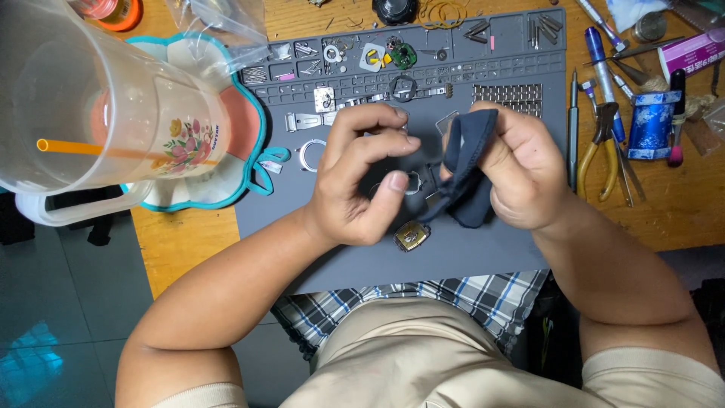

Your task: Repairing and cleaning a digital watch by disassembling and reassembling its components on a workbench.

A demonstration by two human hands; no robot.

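My left hand hovers over the grey work mat, fingers curled around a small metal watch part that shows between thumb and forefinger. My right hand is closed on a dark blue cloth, which hangs down toward the mat and touches the part in the left hand. A gold square watch case lies on the mat just below both hands. Metal bracelet pieces and a round bezel ring lie to the left of my left hand.
A clear plastic jug with an orange straw stands at the left on a flower-shaped mat. Yellow-handled pliers, screwdrivers and a blue box lie at the right. Small watch parts fill the mat's top trays.
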